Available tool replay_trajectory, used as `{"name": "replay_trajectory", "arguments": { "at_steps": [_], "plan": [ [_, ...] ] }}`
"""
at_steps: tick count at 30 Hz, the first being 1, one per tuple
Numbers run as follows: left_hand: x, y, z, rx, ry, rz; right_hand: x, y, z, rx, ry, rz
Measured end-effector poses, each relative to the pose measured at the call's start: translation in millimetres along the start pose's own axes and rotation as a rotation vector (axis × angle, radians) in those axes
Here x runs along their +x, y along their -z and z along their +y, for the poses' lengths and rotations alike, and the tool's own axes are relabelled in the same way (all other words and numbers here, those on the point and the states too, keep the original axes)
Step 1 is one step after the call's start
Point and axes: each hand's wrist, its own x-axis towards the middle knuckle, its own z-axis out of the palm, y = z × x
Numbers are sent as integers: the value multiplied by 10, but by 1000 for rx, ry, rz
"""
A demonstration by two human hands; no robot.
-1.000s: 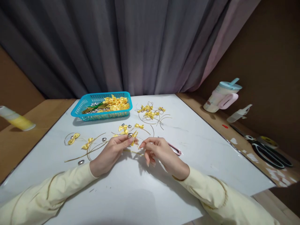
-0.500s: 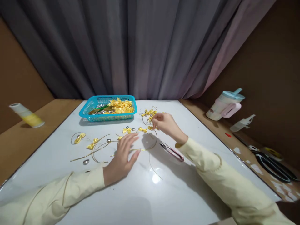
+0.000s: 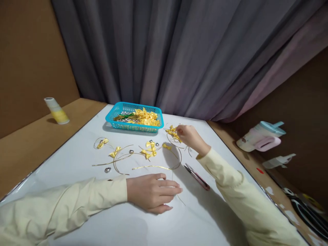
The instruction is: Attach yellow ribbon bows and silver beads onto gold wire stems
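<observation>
My left hand (image 3: 155,193) lies palm down with its fingers stretched out, by the near end of a thin wire (image 3: 181,200). My right hand (image 3: 191,136) is curled closed at a cluster of yellow bows and wire (image 3: 171,130); what its fingers pinch, if anything, is hidden. Between the hands lie a curved gold wire (image 3: 151,167) and thread snips (image 3: 197,177) with a pinkish handle. Several loose yellow satin bows (image 3: 146,153) and silvery beads (image 3: 107,169) are spread over the white tabletop. A wire loop with a bow (image 3: 102,143) rests farther left.
A blue plastic basket (image 3: 134,128) of yellow bows and silvery pieces stands at the back. Beyond the right edge are a lidded cup (image 3: 258,136), a small bottle (image 3: 278,161) and black-handled scissors (image 3: 307,213). A yellow-and-white thread cone (image 3: 57,111) stands at left.
My left hand has moved nearer and right, away from the wires and bows, and turned flat. My right hand has shifted slightly onto the bow cluster. The camera view has tilted and turned left.
</observation>
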Motion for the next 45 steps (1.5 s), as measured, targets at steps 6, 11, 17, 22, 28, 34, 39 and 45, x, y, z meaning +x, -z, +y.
{"name": "replay_trajectory", "arguments": {
  "at_steps": [6, 11, 17, 22, 28, 34, 39, 45],
  "plan": [
    [-19, -25, -36, -86, 59, -21, -750, 112, 180, -48, 146, -193],
    [-12, -26, -23, -151, -11, -2, -1108, -78, 271, 70, 355, -255],
    [-13, -18, -12, -212, -2, 17, -926, -333, 280, 223, 524, -308],
    [-7, -23, -20, -244, 139, -19, -744, -461, 315, 275, 522, -308],
    [24, 41, -27, -271, 400, 89, -741, -560, 327, 347, 503, -248],
    [218, 120, -121, -735, 1185, 173, -781, -520, 324, 426, 450, -134],
    [450, 48, -230, -1223, 1198, 163, -799, -454, 314, 449, 419, -14],
    [551, 199, -391, -1288, 1183, 53, -823, -298, 353, 468, 432, 25]
  ]
}}
